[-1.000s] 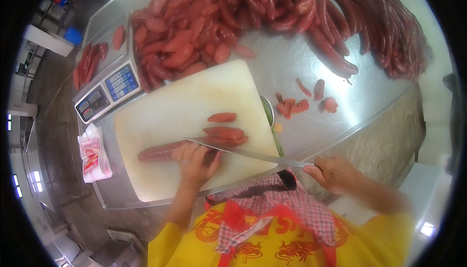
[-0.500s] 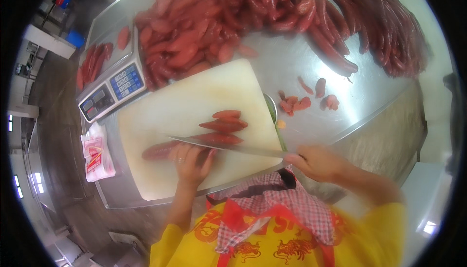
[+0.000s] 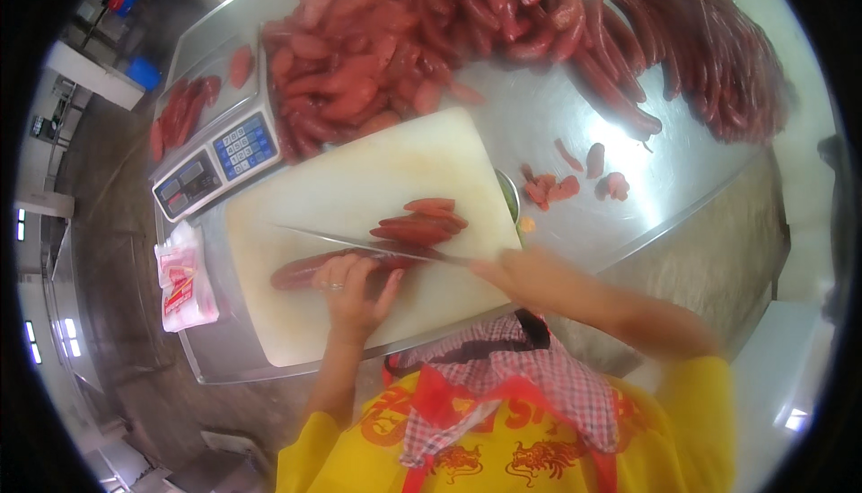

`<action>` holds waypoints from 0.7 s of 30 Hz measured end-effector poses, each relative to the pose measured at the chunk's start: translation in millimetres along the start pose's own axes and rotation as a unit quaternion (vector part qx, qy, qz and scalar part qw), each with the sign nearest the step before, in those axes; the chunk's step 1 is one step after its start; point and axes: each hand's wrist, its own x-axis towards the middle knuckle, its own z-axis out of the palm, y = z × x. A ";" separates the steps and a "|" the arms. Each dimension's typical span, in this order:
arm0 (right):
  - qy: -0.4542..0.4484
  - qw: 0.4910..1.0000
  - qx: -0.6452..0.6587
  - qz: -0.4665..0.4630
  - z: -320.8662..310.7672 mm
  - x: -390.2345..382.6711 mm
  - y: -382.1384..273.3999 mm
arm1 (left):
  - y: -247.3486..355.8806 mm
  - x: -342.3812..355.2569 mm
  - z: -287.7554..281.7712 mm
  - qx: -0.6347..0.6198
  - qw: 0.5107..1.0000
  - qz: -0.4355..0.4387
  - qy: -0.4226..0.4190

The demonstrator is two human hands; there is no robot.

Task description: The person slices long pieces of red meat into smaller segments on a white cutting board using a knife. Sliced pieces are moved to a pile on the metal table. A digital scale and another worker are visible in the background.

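Note:
A dark red sausage (image 3: pixel 292 274) lies across the pale cutting board (image 3: pixel 305 201). My left hand (image 3: pixel 352 294), with a ring on one finger, presses its fingers round the sausage and holds it down on the board. In my right hand (image 3: pixel 532 279) is the handle of a long knife (image 3: pixel 373 244); its thin blade slants left over the sausage, just beyond my left fingers. Several slanted sausage slices (image 3: pixel 420 224) sit bunched beyond the blade, close to the sausage's right end. Whether the edge is inside the meat cannot be told.
Beyond the board is a heap of cut sausage pieces (image 3: pixel 346 66), with whole sausages (image 3: pixel 503 8) and a long bundle (image 3: pixel 709 62) to its right. A scale (image 3: pixel 220 162) carrying sausage pieces and a stack of plastic bags (image 3: pixel 187 282) stand left. Scraps (image 3: pixel 549 189) lie right.
My right hand has shifted left and away from me, carrying the knife further across the sausage. The slices are bunched more tightly together. My left hand stays on the sausage.

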 end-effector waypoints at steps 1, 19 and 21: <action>-0.010 0.999 -0.009 0.049 -7.1 -20.7 3.3 | -2.1 -0.4 -1.3 0.006 1.000 0.002 -0.003; 0.016 0.999 -0.013 0.032 15.4 -1.9 -2.0 | -12.6 -4.1 -10.5 -0.009 1.000 -0.019 0.001; 0.001 0.995 0.020 0.099 -8.7 -51.4 -3.2 | -15.6 -5.2 -11.9 -0.010 1.000 -0.026 0.000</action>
